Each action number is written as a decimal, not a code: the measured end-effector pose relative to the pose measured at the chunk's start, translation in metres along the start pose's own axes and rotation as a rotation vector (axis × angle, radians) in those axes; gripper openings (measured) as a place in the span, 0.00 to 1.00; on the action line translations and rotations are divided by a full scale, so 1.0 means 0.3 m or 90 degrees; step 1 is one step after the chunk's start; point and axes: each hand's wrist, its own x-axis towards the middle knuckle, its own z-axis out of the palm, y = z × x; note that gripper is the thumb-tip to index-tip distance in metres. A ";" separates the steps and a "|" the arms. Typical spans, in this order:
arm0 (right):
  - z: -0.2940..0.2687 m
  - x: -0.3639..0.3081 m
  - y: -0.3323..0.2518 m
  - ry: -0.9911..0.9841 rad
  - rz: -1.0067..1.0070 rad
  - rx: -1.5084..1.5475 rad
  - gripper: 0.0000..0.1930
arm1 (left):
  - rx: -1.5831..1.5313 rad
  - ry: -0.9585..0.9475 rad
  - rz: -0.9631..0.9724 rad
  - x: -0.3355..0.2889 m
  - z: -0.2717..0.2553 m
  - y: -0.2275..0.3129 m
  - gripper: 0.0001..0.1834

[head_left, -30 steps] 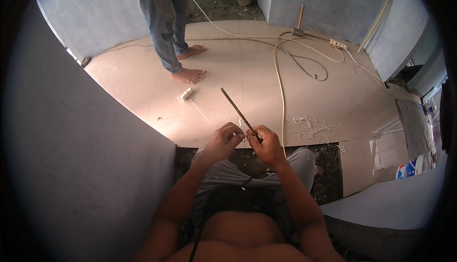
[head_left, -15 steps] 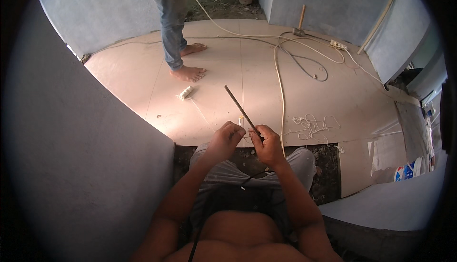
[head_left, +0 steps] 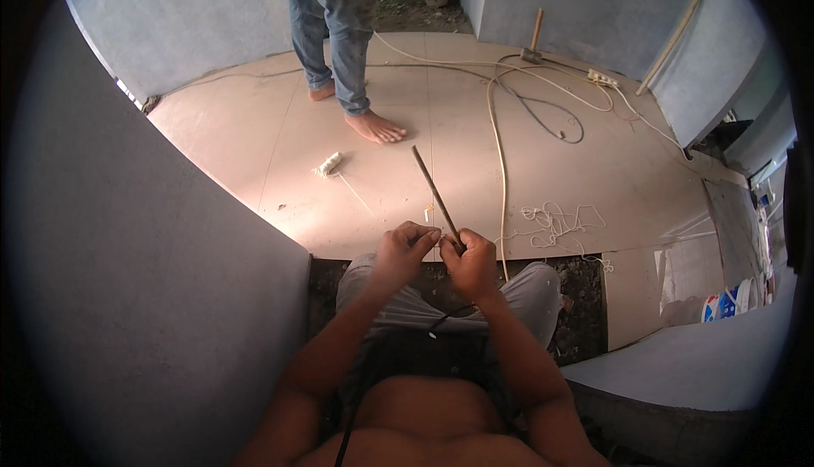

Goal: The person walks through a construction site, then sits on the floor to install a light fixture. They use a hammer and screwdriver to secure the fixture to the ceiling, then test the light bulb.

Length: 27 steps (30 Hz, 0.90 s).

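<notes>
My right hand (head_left: 472, 263) is closed around the lower end of a thin dark rod (head_left: 433, 185), which slants up and away to the left. Thumb and fingers of my left hand (head_left: 405, 249) pinch together close beside it, on what looks like thin white string; the strand there is too fine to follow fully. Beyond my left hand, a spool of white string (head_left: 331, 163) lies on the tiles, with a strand trailing toward me. Loose string (head_left: 560, 225) lies tangled to the right of my right hand.
A co-worker's bare foot (head_left: 376, 126) stands on the tiled floor (head_left: 237, 140) ahead. A pale hose (head_left: 499, 162) runs across it. A hammer (head_left: 532, 53) and a power strip (head_left: 603, 79) are farther off. A grey wall (head_left: 161, 246) rises at my left; buckets (head_left: 729, 304) stand right.
The co-worker has stepped to the right and nearer. The rod has shifted slightly right and stands a little steeper. My hands stay close together, my right hand a bit lower.
</notes>
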 end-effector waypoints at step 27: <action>-0.139 -0.015 0.013 -0.121 0.032 0.053 0.09 | -0.042 -0.182 -0.123 0.023 -0.012 -0.039 0.13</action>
